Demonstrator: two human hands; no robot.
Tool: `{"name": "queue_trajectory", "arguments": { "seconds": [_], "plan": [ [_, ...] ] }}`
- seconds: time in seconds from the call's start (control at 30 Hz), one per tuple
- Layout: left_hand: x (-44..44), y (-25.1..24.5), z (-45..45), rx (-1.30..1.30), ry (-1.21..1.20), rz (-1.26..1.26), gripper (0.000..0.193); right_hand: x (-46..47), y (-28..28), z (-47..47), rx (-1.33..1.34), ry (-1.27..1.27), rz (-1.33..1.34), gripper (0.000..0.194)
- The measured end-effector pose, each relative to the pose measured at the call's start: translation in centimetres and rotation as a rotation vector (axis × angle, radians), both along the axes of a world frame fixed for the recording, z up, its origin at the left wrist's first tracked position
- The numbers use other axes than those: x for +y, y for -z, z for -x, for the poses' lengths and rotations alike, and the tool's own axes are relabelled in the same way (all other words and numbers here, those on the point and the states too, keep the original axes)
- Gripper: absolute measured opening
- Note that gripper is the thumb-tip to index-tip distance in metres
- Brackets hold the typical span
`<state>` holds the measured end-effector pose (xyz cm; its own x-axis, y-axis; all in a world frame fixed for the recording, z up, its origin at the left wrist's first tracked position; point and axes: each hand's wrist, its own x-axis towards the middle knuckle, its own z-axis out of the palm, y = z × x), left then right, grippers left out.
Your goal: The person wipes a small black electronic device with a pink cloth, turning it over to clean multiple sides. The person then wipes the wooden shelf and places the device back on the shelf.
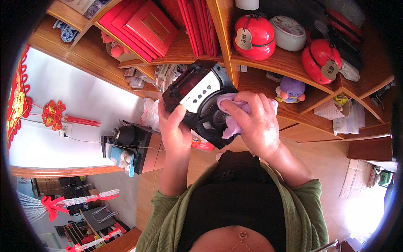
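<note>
A black speaker box [201,126] is held up in front of my chest, tilted. It has a white panel [206,88] with a row of several round buttons, a dark reddish window and a round speaker. My left hand [174,129] grips its left side, the thumb on the front by the white panel. My right hand [259,126] holds a crumpled pink cloth [233,124] pressed against the speaker's round front. The cloth covers part of that round, and the fingers of my left hand are hidden behind the box.
A wooden shelf unit [283,67] stands ahead, holding red folders [154,28], red gourd-shaped jars [254,37], a white lidded jar [288,33] and a purple plush toy [291,88]. To the left are a black kettle [124,134] on a cabinet and a cord [110,141].
</note>
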<state>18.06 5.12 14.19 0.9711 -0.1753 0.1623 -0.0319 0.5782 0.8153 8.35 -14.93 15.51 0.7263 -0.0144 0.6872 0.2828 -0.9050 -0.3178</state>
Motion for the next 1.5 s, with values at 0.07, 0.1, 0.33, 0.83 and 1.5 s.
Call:
{"name": "queue_trajectory", "arguments": {
  "seconds": [0.07, 0.1, 0.33, 0.83, 1.5],
  "plan": [
    [-0.7, -0.4, 0.5, -0.06, -0.077, -0.084, 0.08, 0.2, 0.3, -0.1, 0.038, 0.012, 0.011, 0.041],
    [-1.1, 0.0, 0.4, -0.179, -0.109, -0.125, 0.071, 0.2, 0.5, -0.1, 0.058, 0.019, 0.014, 0.041],
    [-1.5, -0.3, 1.7, -0.141, -0.18, -0.164, 0.078, 3.3, 0.9, 1.1, 0.103, -0.21, -0.291, 0.043],
    [0.2, 0.7, 0.0, 0.172, 0.123, 0.019, 0.052, -2.0, 1.1, -0.2, -0.097, -0.017, 0.109, 0.038],
    [0.7, 1.3, 0.7, 0.131, 0.091, -0.022, 0.053, 1.2, 1.6, 0.5, -0.063, -0.097, 0.156, 0.036]
  ]
}}
